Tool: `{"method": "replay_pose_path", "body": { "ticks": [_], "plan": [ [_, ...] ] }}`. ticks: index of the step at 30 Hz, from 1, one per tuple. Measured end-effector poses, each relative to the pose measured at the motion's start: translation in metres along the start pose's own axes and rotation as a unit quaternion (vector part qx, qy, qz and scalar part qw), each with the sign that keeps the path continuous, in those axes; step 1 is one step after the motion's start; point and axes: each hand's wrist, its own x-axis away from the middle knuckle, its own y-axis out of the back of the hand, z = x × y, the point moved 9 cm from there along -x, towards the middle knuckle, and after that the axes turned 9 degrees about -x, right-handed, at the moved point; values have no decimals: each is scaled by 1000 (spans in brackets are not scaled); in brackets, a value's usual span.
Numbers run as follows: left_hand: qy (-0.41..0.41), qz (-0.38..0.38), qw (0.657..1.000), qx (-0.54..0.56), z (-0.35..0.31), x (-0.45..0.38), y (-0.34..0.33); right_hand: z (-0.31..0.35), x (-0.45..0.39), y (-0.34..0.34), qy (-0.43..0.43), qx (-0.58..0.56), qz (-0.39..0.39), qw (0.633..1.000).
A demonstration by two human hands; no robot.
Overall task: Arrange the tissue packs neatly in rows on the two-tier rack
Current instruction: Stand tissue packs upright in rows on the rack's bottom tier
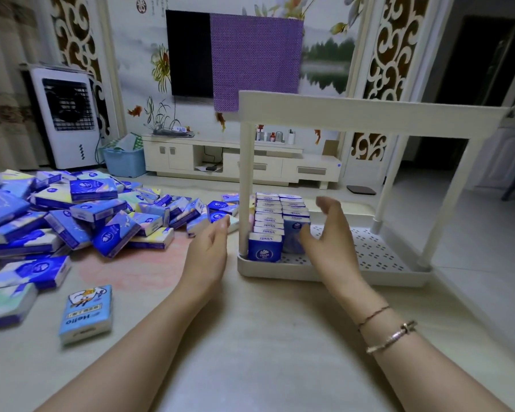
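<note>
Since the packs stand upright in two tight rows [275, 224] at the rack's [333, 275] left end, both grips hang empty: right hand [329, 236] spread just beside the second row, left hand [210, 248] relaxed near the loose pile [72, 212], probably next source.

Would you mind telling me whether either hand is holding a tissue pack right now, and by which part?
Neither: the left hand is open in the air; the right hand is open beside the rows.
</note>
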Motion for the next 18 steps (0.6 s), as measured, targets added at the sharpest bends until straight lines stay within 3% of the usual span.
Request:
{"method": "replay_pose_path", "body": {
  "ticks": [2, 6, 10, 14, 18],
  "plan": [
    [-16, 8, 999, -42, -8, 9, 8, 30, 25, -4, 115, 0, -15, 993],
    [-33, 3, 997, -65, -10, 33, 49, 53, 73, -39, 225, 57, 102, 967],
    [-34, -46, 987, -152, -4, 56, 107, 68, 82, -70, 218, 67, 158, 961],
    [-36, -28, 925, -378, 13, 70, 136, 92, 85, -107, 197, 2, 183, 963],
    [0, -19, 899, -438, 38, 71, 164, 105, 82, -177, 177, -29, 213, 960]
  ]
}}
